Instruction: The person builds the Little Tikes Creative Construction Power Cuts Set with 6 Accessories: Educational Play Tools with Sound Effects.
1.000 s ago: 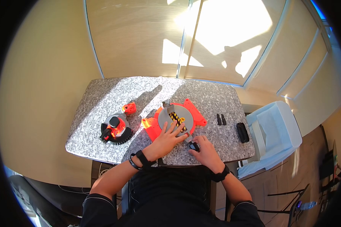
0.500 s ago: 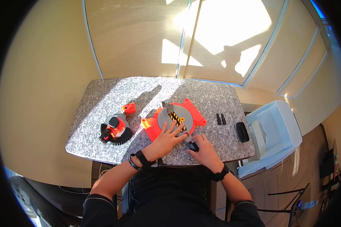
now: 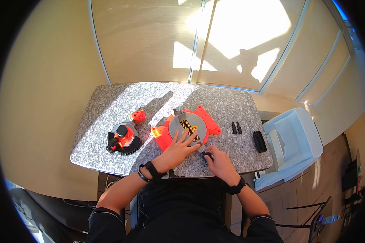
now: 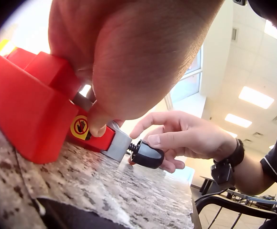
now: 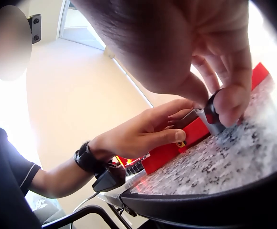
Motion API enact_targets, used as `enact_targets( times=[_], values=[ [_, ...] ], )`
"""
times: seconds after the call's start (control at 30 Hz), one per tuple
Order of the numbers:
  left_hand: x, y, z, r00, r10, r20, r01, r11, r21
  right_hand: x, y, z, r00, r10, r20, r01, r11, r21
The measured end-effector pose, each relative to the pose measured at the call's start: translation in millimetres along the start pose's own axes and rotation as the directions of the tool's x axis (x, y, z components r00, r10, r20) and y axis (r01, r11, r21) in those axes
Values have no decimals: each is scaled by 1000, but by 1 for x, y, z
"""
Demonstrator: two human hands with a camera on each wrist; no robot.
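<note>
A red toy mitre-saw base with a round grey turntable sits on the speckled table. My left hand lies spread over the turntable, fingers straight across its black-and-yellow striped strip; the thumb rests by a round warning sticker on the front arm. At that arm's near end, a black knob with a short threaded stem sticks out of the grey tip. My right hand pinches this knob between thumb and fingers, which partly cover it in the head view.
The black-and-red saw head with its toothed guard lies to the left on the table. Two small black pieces and a black case-like item lie at the right. A bin with a pale blue liner stands beyond the right edge.
The right thumb and fingers have shifted round the black knob, the thumb now farther forward over it. The left hand and the base have stayed put.
</note>
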State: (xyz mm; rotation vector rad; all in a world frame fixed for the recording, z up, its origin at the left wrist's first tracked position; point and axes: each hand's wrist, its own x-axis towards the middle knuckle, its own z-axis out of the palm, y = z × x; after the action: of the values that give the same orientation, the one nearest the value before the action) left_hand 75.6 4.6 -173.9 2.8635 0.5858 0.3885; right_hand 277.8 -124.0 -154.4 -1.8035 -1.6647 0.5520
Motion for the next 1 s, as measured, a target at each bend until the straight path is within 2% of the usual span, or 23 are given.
enact_targets(
  times=[0.07,0.17,0.3,0.5,0.7,0.77,0.87,1.0],
  values=[
    [0,0,-1,1000,-1,0,1,1000,-4,0,-2,1,991,-111,-71,109,993,-36],
    [0,1,-2,1000,-1,2,1,1000,-6,-1,-8,0,993,-99,-68,91,990,-111],
    [0,2,-4,1000,-4,15,4,1000,-1,2,6,4,989,-129,-79,124,991,-59],
    [0,2,-3,1000,-10,18,10,1000,-2,-1,-1,-2,995,-72,-75,72,997,2],
    [0,1,-2,1000,-5,6,5,1000,-9,-1,-5,-3,999,48,2,-48,998,47],
    [0,1,-2,1000,-4,7,4,1000,-6,1,-1,1,990,-116,-85,112,992,-53],
    [0,0,-1,1000,-1,14,1,1000,-1,2,3,4,983,-152,-98,142,985,-99],
    [1,0,-1,1000,-3,10,3,1000,-14,2,6,4,988,-125,-90,116,989,-94]
  ],
)
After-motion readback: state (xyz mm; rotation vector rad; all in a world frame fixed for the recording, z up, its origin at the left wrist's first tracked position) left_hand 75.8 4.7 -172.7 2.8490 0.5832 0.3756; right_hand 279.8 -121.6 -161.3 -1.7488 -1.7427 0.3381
